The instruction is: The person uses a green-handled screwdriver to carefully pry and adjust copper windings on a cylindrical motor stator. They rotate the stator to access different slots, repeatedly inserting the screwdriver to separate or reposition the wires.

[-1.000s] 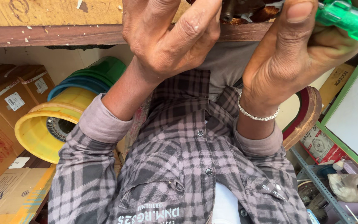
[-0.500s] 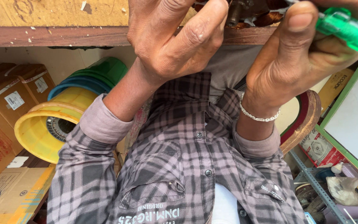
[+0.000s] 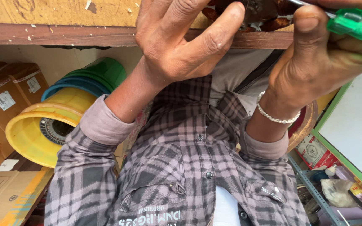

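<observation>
- Your left hand (image 3: 181, 50) is at the top middle of the view, fingers curled in a grip on a dark, rusty brown part (image 3: 256, 12) at the wooden tabletop edge (image 3: 63, 33); the thumb (image 3: 214, 37) lies along the underside of that part.
- Your right hand (image 3: 323, 62) is just right of it, its grip clenched around a green screwdriver (image 3: 357, 27). The clear green handle sticks out to the right past your fingers, and the metal shaft points left toward the brown part.
- The brown part sits between your two hands, touching the left fingers. Most of it is cut off by the top edge, so you cannot tell its full shape or whether the screwdriver tip touches it.
- A silver chain bracelet (image 3: 275, 117) circles your right wrist, above the rolled cuff of your grey checked shirt (image 3: 181, 167).
- Wood chips lie scattered on the tabletop at the top left.
- Below the tabletop, on the left, there is a stack of plastic tubs (image 3: 63, 113) on its side, yellow nearest, then blue and green.
- Cardboard boxes (image 3: 5, 104) stand left of the tubs.
- At the lower right, a metal shelf (image 3: 315, 188) carries bags and small bottles, beside a white board with a green frame (image 3: 352, 125).
</observation>
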